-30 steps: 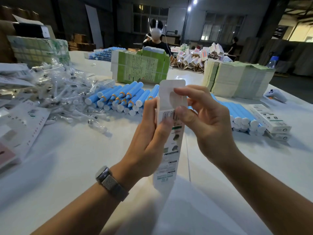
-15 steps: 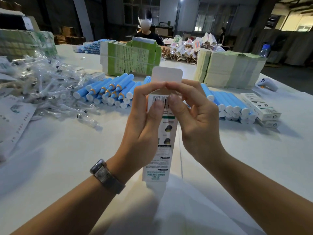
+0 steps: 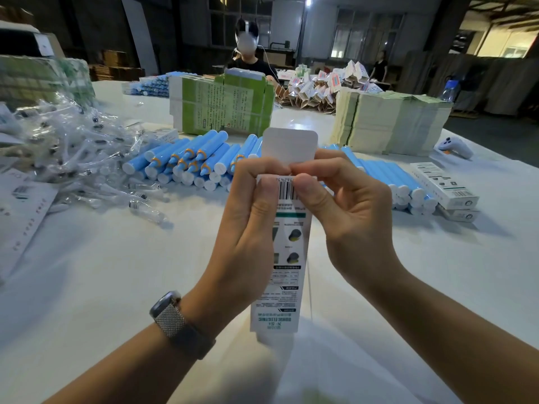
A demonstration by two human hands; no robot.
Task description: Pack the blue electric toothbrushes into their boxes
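I hold a narrow white toothbrush box [image 3: 287, 266] upright over the table, its top flap standing open. My left hand [image 3: 250, 225] grips the box's left side near the top, thumb on the barcode. My right hand [image 3: 347, 205] pinches the upper right edge with thumb and fingers. Behind the box lies a heap of blue electric toothbrushes [image 3: 186, 161], and another row of blue toothbrushes [image 3: 390, 179] lies to the right. Whether a toothbrush is inside the box is hidden.
Bagged white brush heads [image 3: 73, 153] are piled at the left beside leaflets [image 3: 20, 211]. Two closed boxes [image 3: 443, 185] lie at the right. Stacks of flat green cartons [image 3: 224, 106] and pale cartons [image 3: 390, 121] stand behind. Another person sits across the white table [image 3: 102, 272].
Both hands slid up to the top of the box and now pinch it just under the open flap. The box sits slightly lower and closer.
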